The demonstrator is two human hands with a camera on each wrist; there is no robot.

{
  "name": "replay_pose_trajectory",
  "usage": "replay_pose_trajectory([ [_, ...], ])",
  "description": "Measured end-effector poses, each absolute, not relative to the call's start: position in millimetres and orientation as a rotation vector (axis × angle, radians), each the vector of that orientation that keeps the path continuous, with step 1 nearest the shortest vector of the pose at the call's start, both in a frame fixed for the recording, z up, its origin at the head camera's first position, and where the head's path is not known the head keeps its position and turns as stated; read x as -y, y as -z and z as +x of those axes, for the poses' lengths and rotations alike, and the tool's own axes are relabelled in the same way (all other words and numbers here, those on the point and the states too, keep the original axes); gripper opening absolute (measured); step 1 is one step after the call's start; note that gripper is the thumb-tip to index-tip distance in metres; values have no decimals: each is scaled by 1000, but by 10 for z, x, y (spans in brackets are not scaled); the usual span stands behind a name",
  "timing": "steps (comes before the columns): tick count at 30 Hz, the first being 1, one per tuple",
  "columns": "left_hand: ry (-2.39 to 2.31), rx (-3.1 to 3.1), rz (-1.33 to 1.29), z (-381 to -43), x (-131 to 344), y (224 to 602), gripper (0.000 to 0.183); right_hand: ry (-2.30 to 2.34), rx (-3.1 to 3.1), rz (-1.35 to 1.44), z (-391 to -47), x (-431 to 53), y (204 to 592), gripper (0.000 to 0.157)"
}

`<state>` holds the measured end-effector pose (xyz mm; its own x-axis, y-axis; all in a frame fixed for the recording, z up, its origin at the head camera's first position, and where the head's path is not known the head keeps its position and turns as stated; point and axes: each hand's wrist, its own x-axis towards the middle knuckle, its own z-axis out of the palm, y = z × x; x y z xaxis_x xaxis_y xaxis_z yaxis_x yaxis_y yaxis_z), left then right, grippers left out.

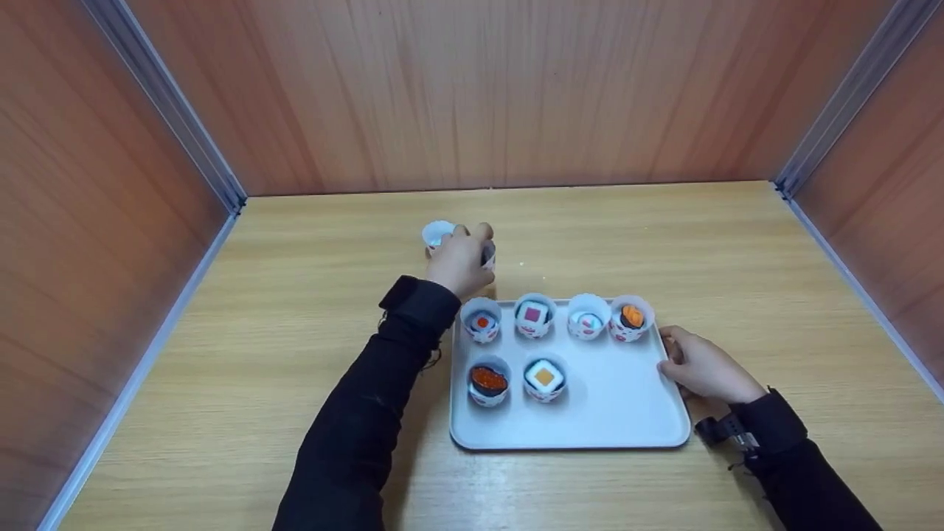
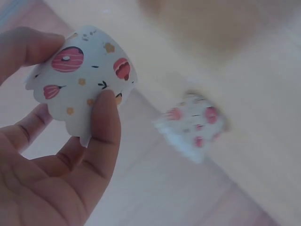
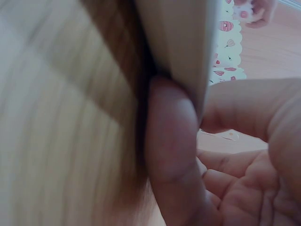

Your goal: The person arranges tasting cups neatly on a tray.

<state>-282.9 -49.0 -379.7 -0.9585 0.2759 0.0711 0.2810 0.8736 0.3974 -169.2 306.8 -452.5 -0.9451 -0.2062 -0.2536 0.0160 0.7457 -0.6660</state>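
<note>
My left hand (image 1: 459, 264) is beyond the tray's far left edge and pinches a white paper baking cup (image 2: 77, 92) printed with pink sweets and flowers. Thumb and fingertips press on the cup's wall. Close by on the table stands a second paper cup (image 1: 436, 231), which the hand partly covers in the head view. My right hand (image 1: 709, 366) grips the right edge of a white tray (image 1: 619, 413), with one finger (image 3: 171, 132) beneath the rim. Several paper cups rest on the tray, holding small sushi-like pieces, among them an orange-topped one (image 1: 632, 317) and a red-topped one (image 1: 488, 380).
On the tray, cups form a far row and a shorter near row at the left, including a white square piece with a yellow middle (image 1: 544, 377). Wood-grain panels (image 1: 472, 96) wall in the table (image 1: 295, 332) at the back and both sides.
</note>
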Motion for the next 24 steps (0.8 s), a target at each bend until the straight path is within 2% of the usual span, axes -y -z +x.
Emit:
replay_pose_trajectory([
  [13,611,2844,-958,-2275,-74,3507,58,1018,-2629,-161,-1693,-3098,4509,62],
  [24,370,2872,-1327,-1799,-576,3702,55,1028,-2618,-175,-1685,-3119,4501,60],
])
